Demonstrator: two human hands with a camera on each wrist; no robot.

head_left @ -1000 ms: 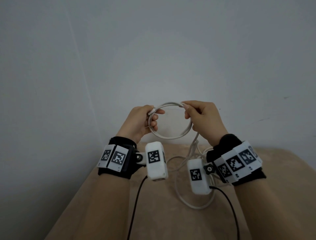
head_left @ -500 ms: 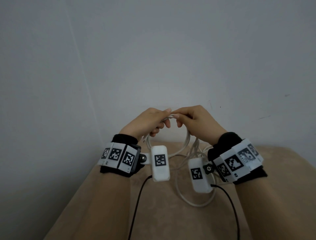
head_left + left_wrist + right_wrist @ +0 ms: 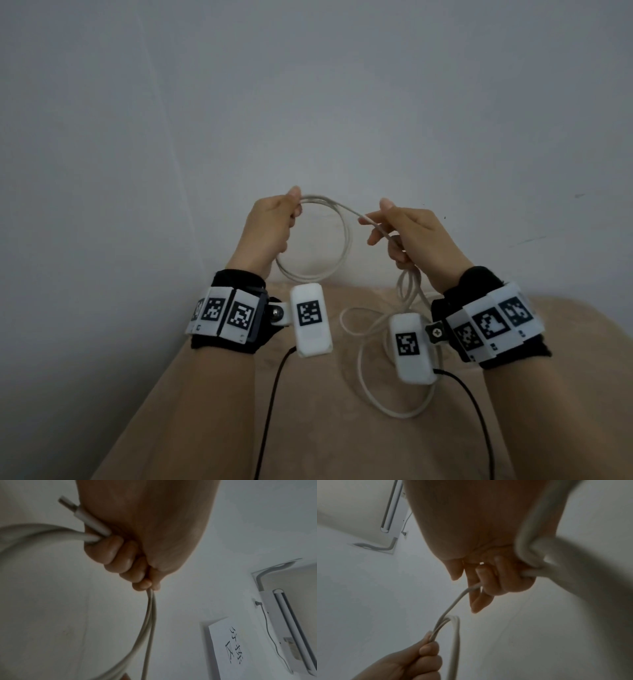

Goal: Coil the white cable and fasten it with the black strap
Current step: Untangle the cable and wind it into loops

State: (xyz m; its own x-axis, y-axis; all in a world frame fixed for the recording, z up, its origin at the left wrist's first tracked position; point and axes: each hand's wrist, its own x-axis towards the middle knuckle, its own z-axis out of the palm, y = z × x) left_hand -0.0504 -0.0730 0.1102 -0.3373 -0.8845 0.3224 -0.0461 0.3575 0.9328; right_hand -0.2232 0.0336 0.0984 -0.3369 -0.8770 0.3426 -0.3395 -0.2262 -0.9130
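Note:
The white cable point(image 3: 346, 240) hangs in round loops in the air before a pale wall. My left hand point(image 3: 270, 226) grips the top of the loops, fingers curled round the strands point(image 3: 96, 536), and a plug end point(image 3: 68, 505) sticks out beside the palm. To the right, my right hand point(image 3: 407, 229) holds the free run of cable point(image 3: 458, 599), which passes between its curled fingers and drops down. The slack cable point(image 3: 394, 407) lies in loose curves on the beige surface below. No black strap shows in any view.
A beige cloth-covered surface point(image 3: 308, 428) lies under my forearms, close to the grey wall. Black camera leads point(image 3: 270, 394) run from the white wrist units point(image 3: 310, 318). In the left wrist view a paper sheet with handwriting point(image 3: 229, 647) hangs on the wall.
My hands, which met at the top of the loop half a second ago, have moved apart. The right hand has slid right along the cable, and a further turn lies in the left hand.

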